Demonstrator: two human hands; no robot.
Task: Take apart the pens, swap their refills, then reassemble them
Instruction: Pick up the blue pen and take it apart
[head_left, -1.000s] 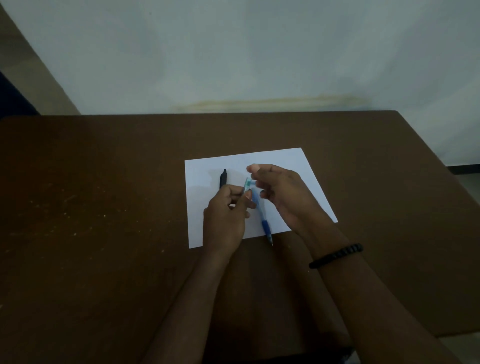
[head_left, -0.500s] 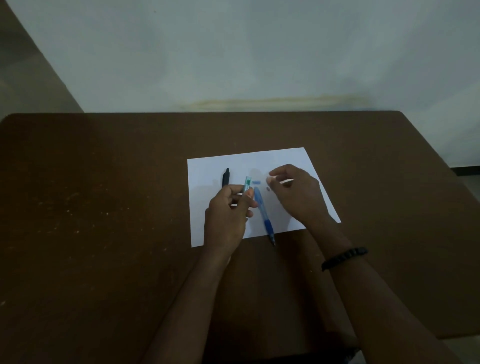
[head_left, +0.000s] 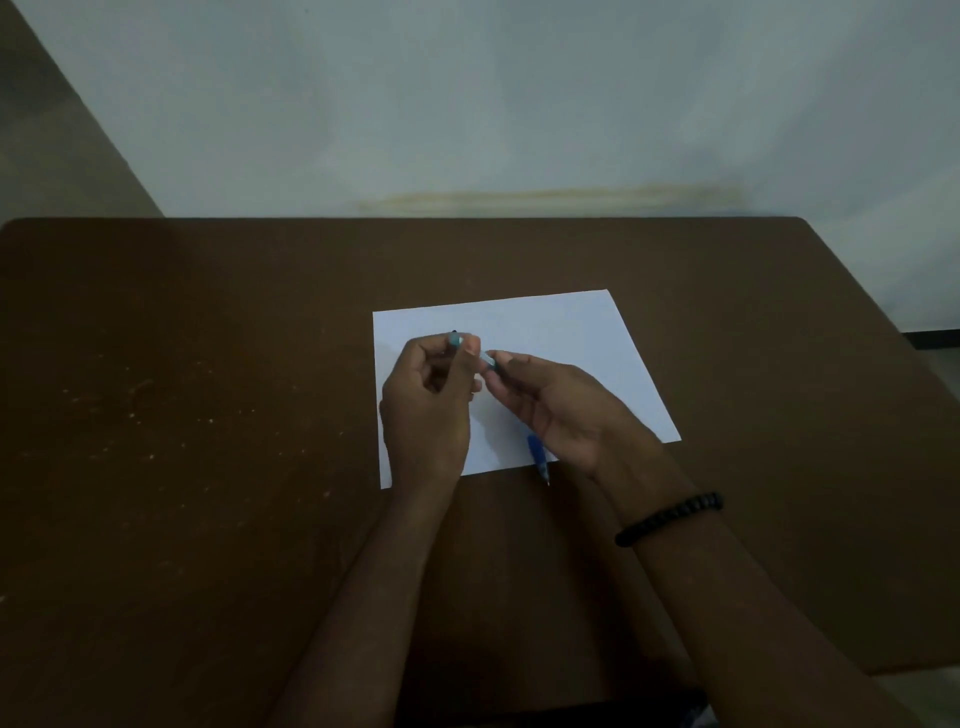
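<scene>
Both grips clenched on small pen parts, held up over the white paper (head_left: 545, 332); left hand (head_left: 428, 410) has fingers curled, thumb and forefinger pinching a short teal piece (head_left: 456, 340) at the fingertips; a dark tip just shows above that piece, too little visible to say what it is; right hand (head_left: 561, 405) pinches a pale blue piece (head_left: 489, 359) between thumb and forefinger, other fingers loosely curled underneath; the two pieces sit close, tips nearly meeting but apart; whether they are caps, barrel ends or refill ends cannot be told in the dim light.

Blue pen (head_left: 538, 457) lies on the surface under the right hand, mostly hidden by the palm; its lower end with a blue grip section and clear tip pokes out past the near edge of the paper onto the brown surface (head_left: 208, 467); neither hand touches its visible part.

Paper lies flat, slightly rotated, at centre of the surface; black beaded bracelet (head_left: 670, 517) on the right wrist; pale wall (head_left: 493, 104) behind the far edge, with a yellowish streak low on it; small light specks scattered on the left part of the surface.
</scene>
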